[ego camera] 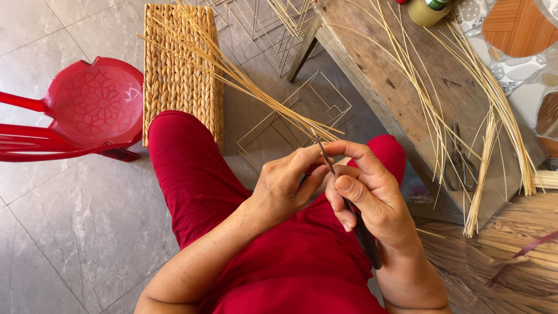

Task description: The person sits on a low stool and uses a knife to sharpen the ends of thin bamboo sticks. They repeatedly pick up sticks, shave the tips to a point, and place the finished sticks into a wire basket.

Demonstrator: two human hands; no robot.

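Hands are working close over the lap, right above the red trousers (pixel 192 174). The right hand (pixel 366 197) is wrapping its fingers round a thin dark tool (pixel 349 203) — looks like an awl or narrow knife, can't say which — with the thumb pressing along its shaft. The left hand (pixel 288 186) is pinching thumb and fingertips together around the near ends of a bundle of straw-coloured reeds (pixel 244 81), right where the tool tip is meeting them.

Tool's long axis is running from about 5 o'clock at the handle up to 11 o'clock at the tip, so the point is aiming away from the body and straight at the left fingertips. That's the sketchy bit, I'd say: if the tip is skidding off a slick reed, it's going into a finger. Reeds could also be splitting or slipping out of the pinch, since the bundle is long and fanning out loose.

The bundle itself is stretching from the pinch toward 10 o'clock, its far ends lying over a woven mat (pixel 180 75). Further out, a red plastic chair (pixel 87 110) at 9 o'clock, scissors (pixel 459 166) on a wooden bench (pixel 407 87) at 2 o'clock — more reeds scattered there.
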